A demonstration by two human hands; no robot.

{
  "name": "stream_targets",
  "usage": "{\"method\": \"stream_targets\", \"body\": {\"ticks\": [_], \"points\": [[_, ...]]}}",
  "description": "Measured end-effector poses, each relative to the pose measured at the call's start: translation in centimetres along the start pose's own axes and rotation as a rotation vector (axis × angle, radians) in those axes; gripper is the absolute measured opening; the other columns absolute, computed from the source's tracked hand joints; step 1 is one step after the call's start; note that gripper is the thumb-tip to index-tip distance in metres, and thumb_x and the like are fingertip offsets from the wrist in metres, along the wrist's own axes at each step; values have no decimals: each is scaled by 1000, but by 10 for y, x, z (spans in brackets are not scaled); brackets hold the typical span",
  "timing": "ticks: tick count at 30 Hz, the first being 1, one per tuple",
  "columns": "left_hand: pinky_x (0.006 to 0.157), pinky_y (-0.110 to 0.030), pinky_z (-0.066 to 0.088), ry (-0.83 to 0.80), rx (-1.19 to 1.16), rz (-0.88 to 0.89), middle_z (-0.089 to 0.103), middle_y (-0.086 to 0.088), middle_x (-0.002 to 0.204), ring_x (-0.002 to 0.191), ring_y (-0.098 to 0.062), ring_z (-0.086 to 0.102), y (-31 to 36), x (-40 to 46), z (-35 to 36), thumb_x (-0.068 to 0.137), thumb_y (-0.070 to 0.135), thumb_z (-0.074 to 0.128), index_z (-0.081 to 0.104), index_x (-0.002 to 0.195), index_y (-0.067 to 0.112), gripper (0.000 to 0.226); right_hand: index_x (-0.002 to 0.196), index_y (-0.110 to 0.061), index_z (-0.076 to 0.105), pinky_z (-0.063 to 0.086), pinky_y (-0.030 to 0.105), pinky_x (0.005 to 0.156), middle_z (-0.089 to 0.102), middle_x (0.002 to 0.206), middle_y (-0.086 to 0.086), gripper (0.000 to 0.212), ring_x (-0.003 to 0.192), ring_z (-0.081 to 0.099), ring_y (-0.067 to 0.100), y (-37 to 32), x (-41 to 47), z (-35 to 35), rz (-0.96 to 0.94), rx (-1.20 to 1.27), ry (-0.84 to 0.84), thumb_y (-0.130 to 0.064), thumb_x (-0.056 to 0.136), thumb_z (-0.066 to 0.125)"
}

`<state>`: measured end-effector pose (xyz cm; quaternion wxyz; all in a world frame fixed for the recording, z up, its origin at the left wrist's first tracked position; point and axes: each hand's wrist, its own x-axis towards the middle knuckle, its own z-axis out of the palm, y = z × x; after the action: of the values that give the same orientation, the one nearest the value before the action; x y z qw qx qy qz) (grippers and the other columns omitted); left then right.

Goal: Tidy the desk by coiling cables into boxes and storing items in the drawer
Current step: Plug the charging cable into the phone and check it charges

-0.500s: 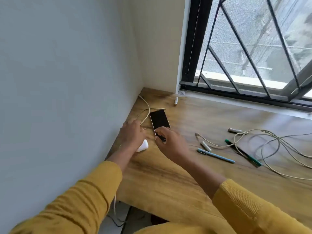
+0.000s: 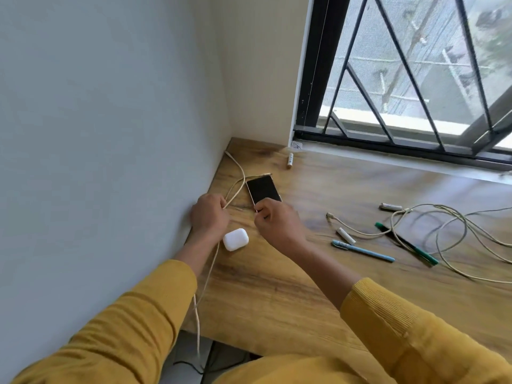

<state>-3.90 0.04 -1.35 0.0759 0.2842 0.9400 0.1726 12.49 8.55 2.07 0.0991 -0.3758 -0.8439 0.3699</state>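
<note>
A dark-screened phone (image 2: 263, 190) lies flat near the desk's back left corner. My right hand (image 2: 277, 223) pinches its near edge. My left hand (image 2: 209, 214) grips a cream charging cable (image 2: 235, 187) that loops toward the phone's far end and hangs down past the desk's left front edge. A white earbud case (image 2: 235, 239) sits on the wood between my wrists. To the right lies a second, loosely tangled cream cable (image 2: 454, 225).
On the wooden desk (image 2: 291, 295) lie a blue pen (image 2: 363, 251), a green pen (image 2: 407, 243) and batteries (image 2: 345, 235) (image 2: 390, 207) (image 2: 290, 160). A wall runs along the left, a barred window at the back. No box or drawer is in view.
My left hand has lifted off the earbud case, which is now uncovered, and taken hold of the cable. My right hand stays at the phone's near edge.
</note>
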Motion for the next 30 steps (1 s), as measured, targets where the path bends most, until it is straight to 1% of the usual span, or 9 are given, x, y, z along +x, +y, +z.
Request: {"method": "stream_targets", "body": {"ticks": [6,10,12,16,19,22,25,28,30], "points": [[85,-34,53,-82,-146,-87,74,-9,113,107,-33,70,-3,9,-4,86,12,72,67,117,20,33,121,-26,72,50,30,72,74,104,-8,28,95,68,17,-12,10,24,48,25,-57,-25,96,60],[85,-32,59,-187,-442,-209,76,6,100,95,-16,71,0,9,-9,82,20,84,77,100,25,20,117,-18,74,59,37,81,74,106,-1,28,96,69,20,-17,20,31,100,101,-65,-19,96,57],[77,-33,64,-241,-679,-250,79,0,90,82,-15,75,3,5,-10,83,13,84,81,94,20,13,119,-15,71,60,41,85,72,108,3,26,97,69,22,-21,26,32,100,130,-103,-17,99,55],[58,-25,59,-309,-909,-293,78,-9,85,73,-17,74,7,-3,-15,91,5,77,81,96,12,9,127,-10,61,64,44,83,70,108,9,30,95,72,25,-26,38,37,200,415,-255,-7,100,51],[67,-30,63,-324,-999,-299,80,-10,88,79,-21,76,3,-5,-17,89,5,81,82,96,11,9,120,-2,66,65,36,74,74,96,14,25,82,76,23,-25,42,35,319,706,-271,2,98,53],[70,-35,65,-297,-1048,-312,81,-14,93,78,-24,76,-3,-5,-16,88,9,83,83,98,10,10,111,4,69,65,38,72,75,88,16,16,74,75,24,-27,41,22,418,952,-281,-3,105,56],[62,-32,62,-198,-1057,-377,80,-19,94,73,-22,73,-5,-5,-12,92,5,78,81,100,9,10,97,-3,72,63,41,81,74,86,11,31,75,71,22,-26,41,14,459,1020,-233,-27,109,57],[68,-31,63,-88,-783,-336,79,-4,91,76,-17,75,-3,-6,-6,92,11,76,78,105,15,14,97,-5,71,63,38,68,75,80,13,43,68,71,24,-25,38,8,469,1005,-163,-38,112,46],[71,-24,52,-68,-554,-244,75,9,101,84,-9,71,3,-11,-6,90,16,76,76,110,23,21,107,-8,63,55,41,68,75,72,11,37,59,70,26,-25,33,2,465,977,-155,-34,115,37]]}}
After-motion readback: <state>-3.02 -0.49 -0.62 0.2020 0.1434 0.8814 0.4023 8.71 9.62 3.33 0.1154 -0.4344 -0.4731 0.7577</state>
